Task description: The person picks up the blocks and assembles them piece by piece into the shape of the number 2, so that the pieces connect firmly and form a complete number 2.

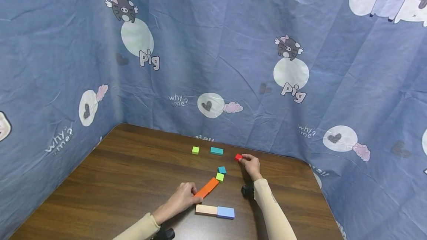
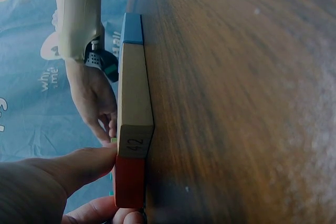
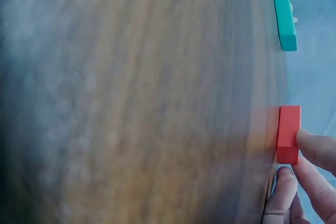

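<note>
My left hand (image 1: 182, 196) grips the near end of an orange block (image 1: 210, 186), which lies in a slanting orange row on the table. In the left wrist view the thumb is along the side of this block (image 2: 129, 182). A lime green cube (image 1: 220, 177) and a teal cube (image 1: 221, 170) follow at the row's far end. Farther back, my right hand (image 1: 251, 165) pinches a small red block (image 1: 238, 157) between thumb and fingers. The right wrist view has that red block (image 3: 289, 134) low against the tabletop, fingertips at its near end.
Just in front of the orange row lie a natural wood block (image 1: 206, 210) and a light blue block (image 1: 225, 212), end to end. Toward the table's back edge are another lime cube (image 1: 195, 150) and a teal oblong block (image 1: 217, 151). A blue printed curtain (image 1: 213, 66) hangs behind.
</note>
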`<state>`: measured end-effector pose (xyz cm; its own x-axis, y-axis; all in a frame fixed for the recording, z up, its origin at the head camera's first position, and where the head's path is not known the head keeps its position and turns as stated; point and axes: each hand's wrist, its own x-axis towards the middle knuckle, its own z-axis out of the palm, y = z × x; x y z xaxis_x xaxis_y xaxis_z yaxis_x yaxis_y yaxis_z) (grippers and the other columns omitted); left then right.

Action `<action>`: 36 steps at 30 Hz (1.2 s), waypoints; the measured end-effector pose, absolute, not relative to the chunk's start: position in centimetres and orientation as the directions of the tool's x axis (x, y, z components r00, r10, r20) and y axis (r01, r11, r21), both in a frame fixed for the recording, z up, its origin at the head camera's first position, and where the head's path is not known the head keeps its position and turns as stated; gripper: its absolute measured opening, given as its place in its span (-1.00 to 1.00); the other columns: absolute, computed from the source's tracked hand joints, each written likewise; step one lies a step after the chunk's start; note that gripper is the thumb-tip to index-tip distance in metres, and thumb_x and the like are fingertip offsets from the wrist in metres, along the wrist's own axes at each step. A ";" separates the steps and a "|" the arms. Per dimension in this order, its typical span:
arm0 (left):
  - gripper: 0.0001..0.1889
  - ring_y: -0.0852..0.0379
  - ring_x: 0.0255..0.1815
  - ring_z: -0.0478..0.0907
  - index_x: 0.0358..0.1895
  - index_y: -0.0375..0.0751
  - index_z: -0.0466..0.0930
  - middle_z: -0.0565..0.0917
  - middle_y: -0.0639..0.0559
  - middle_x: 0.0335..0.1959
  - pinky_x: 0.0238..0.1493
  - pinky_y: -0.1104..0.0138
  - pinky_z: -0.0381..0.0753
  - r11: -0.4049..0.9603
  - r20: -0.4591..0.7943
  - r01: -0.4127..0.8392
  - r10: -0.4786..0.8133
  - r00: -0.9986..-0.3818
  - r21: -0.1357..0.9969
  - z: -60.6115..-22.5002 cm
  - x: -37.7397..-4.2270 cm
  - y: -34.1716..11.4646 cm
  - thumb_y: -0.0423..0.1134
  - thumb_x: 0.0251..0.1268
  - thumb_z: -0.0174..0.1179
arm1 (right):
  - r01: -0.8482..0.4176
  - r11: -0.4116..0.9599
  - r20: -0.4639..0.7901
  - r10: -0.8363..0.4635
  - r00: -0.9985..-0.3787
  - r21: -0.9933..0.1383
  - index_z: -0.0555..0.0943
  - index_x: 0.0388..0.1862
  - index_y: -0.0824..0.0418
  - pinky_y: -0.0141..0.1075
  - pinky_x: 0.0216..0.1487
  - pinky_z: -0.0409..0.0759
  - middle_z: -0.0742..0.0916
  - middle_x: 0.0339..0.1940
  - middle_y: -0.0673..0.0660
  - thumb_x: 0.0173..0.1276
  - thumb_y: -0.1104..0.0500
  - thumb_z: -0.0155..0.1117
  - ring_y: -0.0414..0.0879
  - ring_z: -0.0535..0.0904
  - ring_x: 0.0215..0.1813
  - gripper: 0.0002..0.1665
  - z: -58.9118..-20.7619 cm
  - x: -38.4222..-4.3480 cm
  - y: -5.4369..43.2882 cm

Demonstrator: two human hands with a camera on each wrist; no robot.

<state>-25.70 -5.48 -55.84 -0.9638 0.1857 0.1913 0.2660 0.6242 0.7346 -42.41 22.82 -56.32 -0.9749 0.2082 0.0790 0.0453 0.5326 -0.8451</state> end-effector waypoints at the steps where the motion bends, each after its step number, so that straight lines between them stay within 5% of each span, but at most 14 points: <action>1: -0.70 0.29 -0.63 0.29 -0.55 -0.22 0.52 0.48 0.15 -0.63 -0.62 0.45 0.26 0.624 0.193 0.267 0.185 -0.964 0.735 -55.8 -25.7 -5.5 -0.21 -0.17 0.51 | 0.045 0.533 0.078 0.206 -0.975 -0.845 0.71 -0.09 0.22 -0.39 -0.33 0.41 0.78 -0.28 0.13 0.15 0.16 0.45 -0.23 0.53 -0.38 -0.66 -56.3 -42.4 22.8; 15: -0.70 0.27 -0.62 0.30 -0.55 -0.22 0.52 0.50 0.14 -0.63 -0.60 0.44 0.27 0.625 0.186 0.260 0.183 -0.965 0.736 -55.8 -25.6 -5.5 -0.21 -0.18 0.52 | 0.035 0.537 0.092 0.207 -0.974 -0.843 0.69 -0.04 0.22 -0.22 -0.06 0.45 0.74 -0.04 0.23 0.23 0.22 0.31 0.07 0.58 0.01 -0.69 -56.3 -42.3 22.4; 36: -0.70 0.26 -0.62 0.31 -0.55 -0.22 0.52 0.49 0.14 -0.63 -0.61 0.44 0.26 0.626 0.176 0.253 0.183 -0.967 0.738 -55.7 -25.6 -5.4 -0.22 -0.17 0.51 | 0.030 0.557 0.075 0.166 -0.983 -0.830 0.69 -0.04 0.26 -0.38 -0.29 0.45 0.75 -0.15 0.21 0.26 0.25 0.32 -0.08 0.57 -0.22 -0.72 -55.9 -42.3 22.6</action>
